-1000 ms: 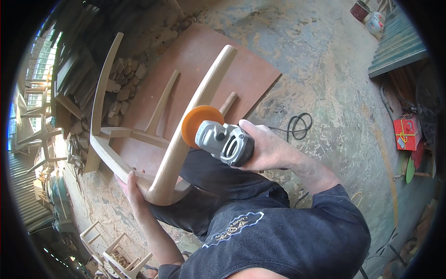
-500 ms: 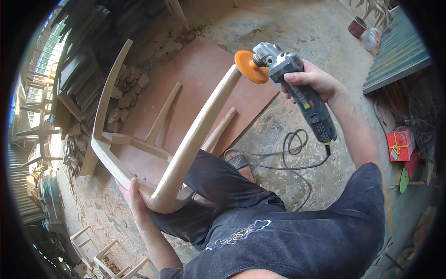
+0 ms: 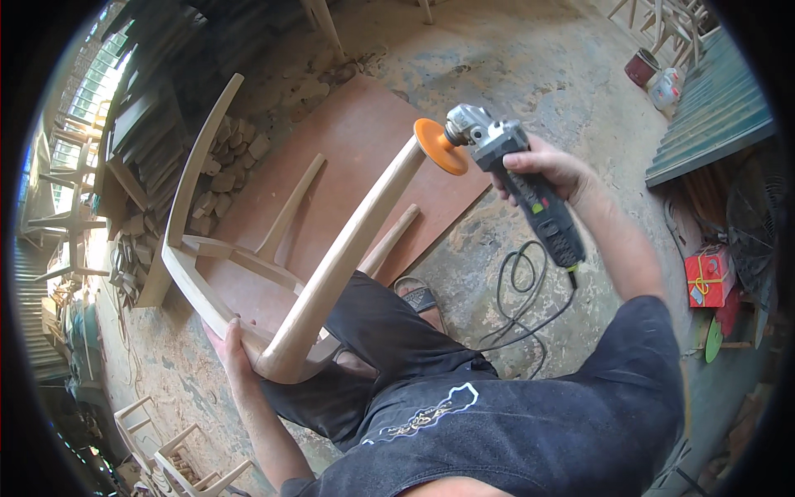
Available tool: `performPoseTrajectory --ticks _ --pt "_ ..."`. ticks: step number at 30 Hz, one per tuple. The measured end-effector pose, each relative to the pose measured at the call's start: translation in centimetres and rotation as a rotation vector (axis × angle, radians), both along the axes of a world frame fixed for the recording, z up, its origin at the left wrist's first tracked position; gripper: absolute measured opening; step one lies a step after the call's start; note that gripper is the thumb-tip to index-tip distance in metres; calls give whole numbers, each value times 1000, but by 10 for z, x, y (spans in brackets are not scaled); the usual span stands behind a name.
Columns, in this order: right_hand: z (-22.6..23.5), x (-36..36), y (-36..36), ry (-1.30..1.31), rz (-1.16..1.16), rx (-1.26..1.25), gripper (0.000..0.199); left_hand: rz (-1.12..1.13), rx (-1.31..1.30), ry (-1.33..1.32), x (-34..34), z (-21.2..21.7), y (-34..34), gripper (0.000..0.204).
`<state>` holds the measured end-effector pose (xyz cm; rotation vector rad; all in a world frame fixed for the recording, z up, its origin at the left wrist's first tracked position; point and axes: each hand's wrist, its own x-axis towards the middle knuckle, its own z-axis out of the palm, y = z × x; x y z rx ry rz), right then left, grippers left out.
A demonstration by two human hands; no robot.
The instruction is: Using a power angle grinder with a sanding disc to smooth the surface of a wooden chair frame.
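- Wooden chair frame (image 3: 344,244), pale and unfinished: seen tilted before the person's lap, with its long tapered legs pointed away and the reddish-brown board (image 3: 364,108) seen beyond them.
- Left hand (image 3: 232,348): closed around the frame's near left corner; the fingertips were partly hidden by the wood.
- Right hand (image 3: 546,170): wrapped firmly about the black body of an angle grinder (image 3: 526,178), which was held up over the right side.
- Orange disc (image 3: 441,147): mounted on the grinder's head and placed at the far end of the nearest leg; whether contact was made could not be told.
- Black cord (image 3: 517,286): looped on the stained concrete floor (image 3: 530,66), beside a sandalled foot (image 3: 421,298).
- Cut wood blocks (image 3: 228,170): heaped left of the board.
- Red box (image 3: 708,277), tied with yellow ribbon: noted at far right.
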<state>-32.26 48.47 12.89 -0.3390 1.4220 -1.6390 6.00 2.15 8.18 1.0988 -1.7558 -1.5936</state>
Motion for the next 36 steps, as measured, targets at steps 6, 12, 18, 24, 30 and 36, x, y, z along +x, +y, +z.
performPoseTrajectory --ticks 6,12,18,24,30,36 --pt "-84 39 -10 -188 -207 -314 67 16 -9 -24 1 3 6 82" --pt "-130 53 -3 -336 -312 -441 65 -12 7 -15 -5 -4 7 82" --pt "-42 8 12 -86 -189 -184 62 -1 -1 48 1 -10 -3 86" --pt "15 -37 5 -48 158 98 69 10 -68 110 7 -25 -10 83" --pt "57 -68 -30 380 180 299 77 57 29 67 -5 4 15 87" --pt "87 -114 -113 1078 58 323 58 148 92 -30 3 1 12 82"
